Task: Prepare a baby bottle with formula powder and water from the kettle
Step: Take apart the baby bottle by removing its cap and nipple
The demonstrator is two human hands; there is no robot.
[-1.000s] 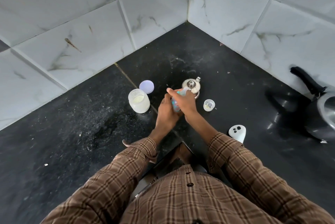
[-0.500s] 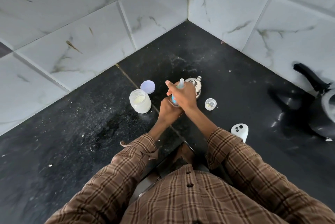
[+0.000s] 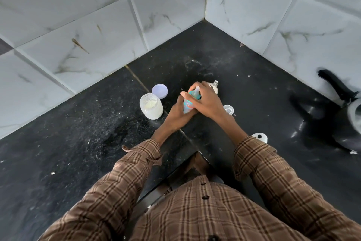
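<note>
2 hands: we had both closed on the baby bottle (image 3: 189, 102), the left hand (image 3: 178, 114) wrapped round its lower body, the right hand (image 3: 208, 102) clamped over the teat collar.
Bottle place: between our palms, tilted, teat pointing away from us.
Step, as we judged it: screwing the teat top on.
Doing it well: we wanted the left hand to hold the body steady while only the right turned, threads square, the bottle brought upright.
Formula jar (image 3: 151, 108): open, just left of the left hand, its lid (image 3: 159, 91) beyond.
Kettle (image 3: 213, 86): just beyond the right hand, mostly hidden.
Small clear cap (image 3: 228, 109): just right of the right wrist.
</note>
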